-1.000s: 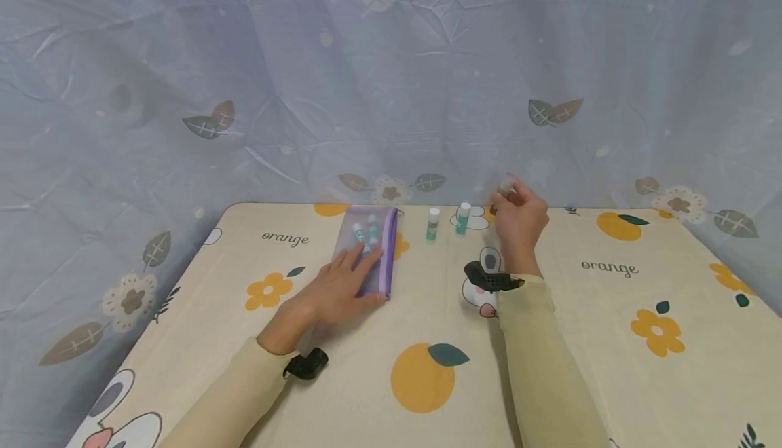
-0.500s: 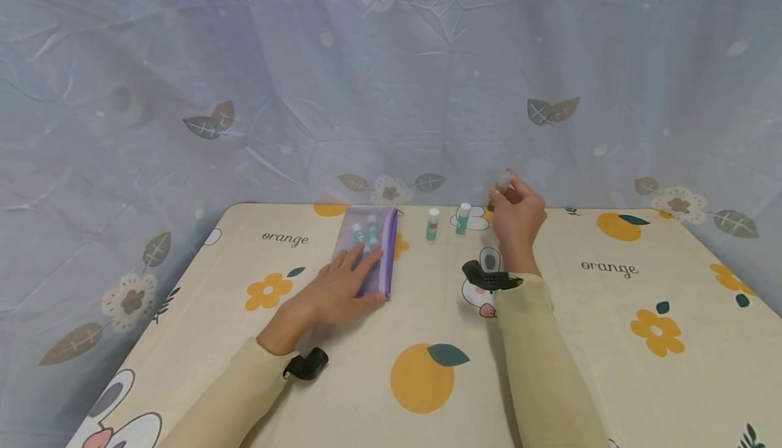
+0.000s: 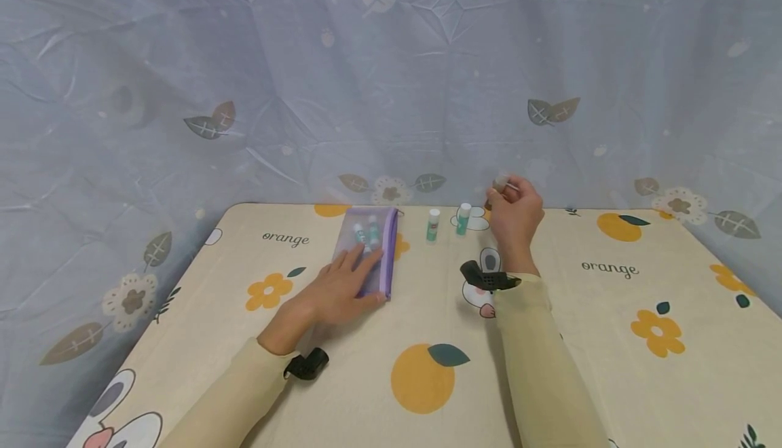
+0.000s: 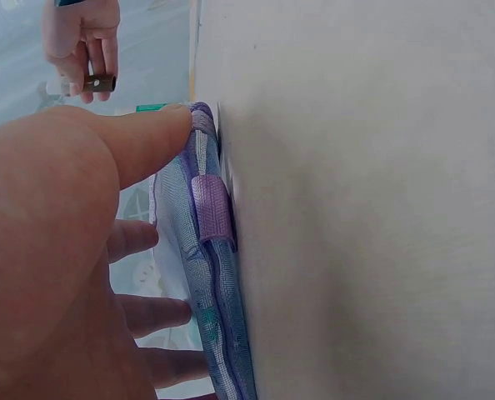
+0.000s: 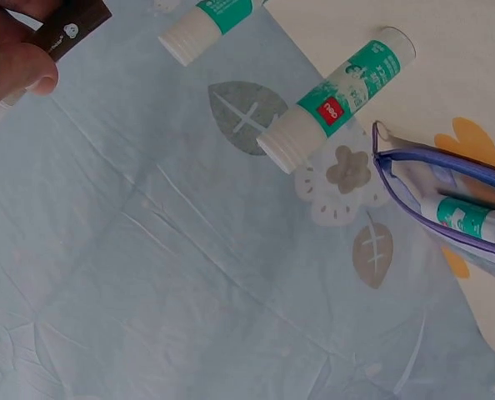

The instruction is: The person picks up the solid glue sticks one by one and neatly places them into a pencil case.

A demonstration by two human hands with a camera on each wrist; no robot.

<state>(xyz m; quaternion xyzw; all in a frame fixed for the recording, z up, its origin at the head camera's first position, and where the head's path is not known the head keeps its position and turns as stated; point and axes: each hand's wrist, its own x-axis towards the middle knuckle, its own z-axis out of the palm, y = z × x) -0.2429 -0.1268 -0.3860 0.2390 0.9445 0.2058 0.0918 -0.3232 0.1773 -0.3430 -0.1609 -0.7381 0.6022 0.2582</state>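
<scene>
In the head view my left hand (image 3: 339, 288) lies with spread fingers on a purple mesh zip pouch (image 3: 389, 241). Its thumb touches the zipped edge of the pouch (image 4: 212, 208) in the left wrist view. Through the mesh, two green-and-white glue sticks (image 3: 373, 231) show inside. My right hand (image 3: 518, 220) is raised at the far edge of the table, pinching a brown glue stick (image 5: 72, 29) with a whitish cap, held tilted. Left of that hand stand two green glue sticks, one nearer the pouch (image 3: 432, 225) and one nearer the hand (image 3: 463, 219), caps up.
A cream tablecloth (image 3: 452, 326) printed with oranges and flowers covers the table. Behind its far edge hangs a grey-blue patterned curtain (image 3: 391, 95), close to my right hand. Black wrist cameras (image 3: 308, 364) sit on both sleeves.
My right hand has drifted slightly left with the brown glue stick. The left hand, the pouch and the standing glue sticks stay where they were.
</scene>
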